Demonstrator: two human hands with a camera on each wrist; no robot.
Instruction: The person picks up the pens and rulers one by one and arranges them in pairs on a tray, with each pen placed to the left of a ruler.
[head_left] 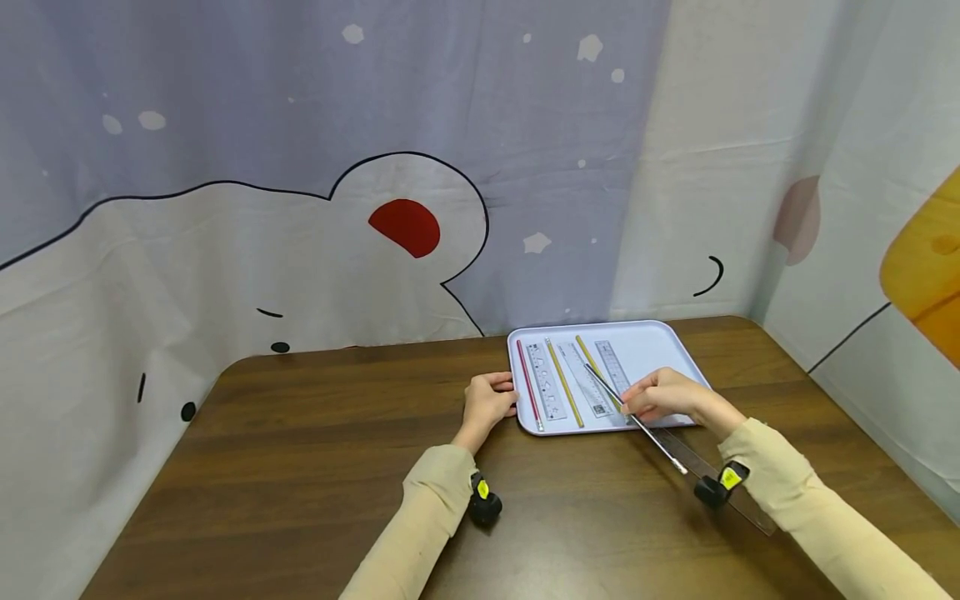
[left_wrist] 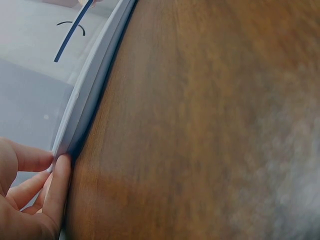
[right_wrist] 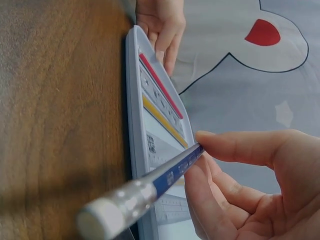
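Note:
A pale tray [head_left: 654,343] lies at the table's far side with a red pencil [head_left: 528,397], two yellow pencils [head_left: 564,383] and several clear rulers [head_left: 545,383] laid side by side on it. My left hand [head_left: 504,397] grips the tray's left rim [left_wrist: 92,87], fingers [left_wrist: 55,192] curled over the edge. My right hand [head_left: 634,405] pinches a blue pencil [head_left: 660,442] between thumb and fingers over the tray's near right part. The pencil's white eraser end [right_wrist: 102,220] points toward me and its tip [left_wrist: 72,32] slants over the tray.
A dark clear ruler [head_left: 738,500] lies on the brown table [head_left: 300,467] under my right wrist, near the tray's front right corner. A printed cloth backdrop [head_left: 300,208] hangs close behind and to the right of the table.

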